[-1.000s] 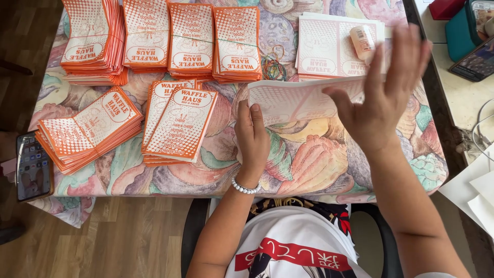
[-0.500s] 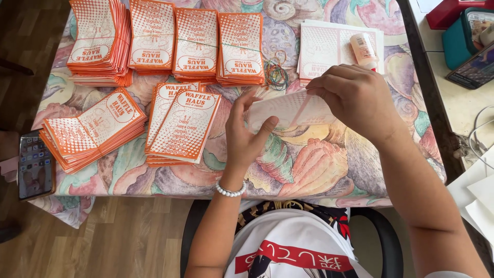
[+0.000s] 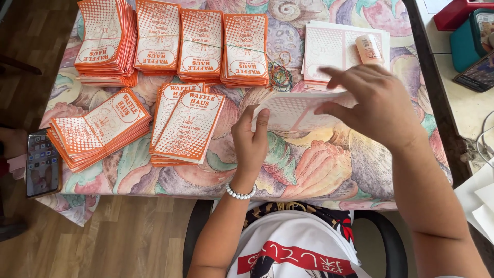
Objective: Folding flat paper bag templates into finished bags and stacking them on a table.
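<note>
My left hand [image 3: 250,143] pinches the left edge of a pale, orange-dotted paper sheet [image 3: 288,110] held just above the table. My right hand [image 3: 373,105] lies over the sheet's right part, fingers spread and pressing along its top edge. The sheet looks folded over. Behind it lies a stack of flat unfolded sheets [image 3: 334,49] with a small beige bottle [image 3: 368,49] on top. Left of my hands sit piles of folded orange-and-white leaflets [image 3: 188,126].
Several banded bundles of leaflets [image 3: 177,44] line the table's far edge, another pile [image 3: 98,128] at the left. Loose rubber bands [image 3: 279,76] lie mid-table. A phone [image 3: 42,163] rests at the left edge of the flowered tablecloth [image 3: 309,170]. Side counter [image 3: 463,108] at right.
My right hand came down from raised and open onto the sheet. The sheet was folded over and lowered toward the table; my left hand shifted to its left edge.
</note>
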